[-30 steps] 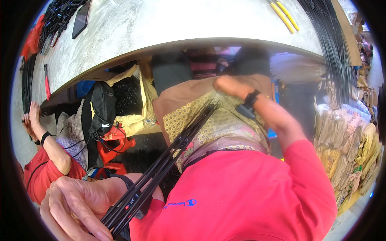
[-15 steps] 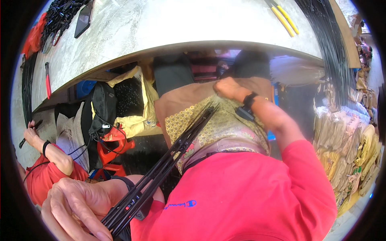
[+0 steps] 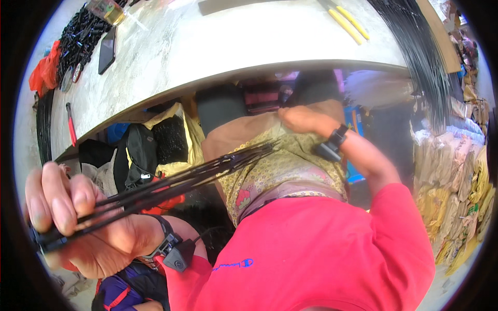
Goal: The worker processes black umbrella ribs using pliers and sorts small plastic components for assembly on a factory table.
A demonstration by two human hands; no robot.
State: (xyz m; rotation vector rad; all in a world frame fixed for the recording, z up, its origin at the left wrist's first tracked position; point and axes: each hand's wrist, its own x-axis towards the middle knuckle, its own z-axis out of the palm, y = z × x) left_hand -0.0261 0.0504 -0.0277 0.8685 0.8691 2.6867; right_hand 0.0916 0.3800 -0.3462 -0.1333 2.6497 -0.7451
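My left hand is raised at the lower left, its fingers wrapped round one end of a bundle of thin black wires. The bundle stretches rightward over my lap, and its loose far ends lie above my flowered yellow apron. My right hand is closed at the upper edge of the apron, where the cloth gathers in folds toward it. Its fingertips are partly hidden. Each wrist wears a black strap with a small device.
Ahead stands a pale table bearing yellow-handled pliers, a phone, a red-handled tool and a black heap. Long black wires hang off its right side. Bundled brownish pieces are stacked at the right.
My left hand has risen and turned, swinging the wire bundle flatter across my lap. My right hand stays at the apron. The co-worker's arm at the left is now mostly hidden.
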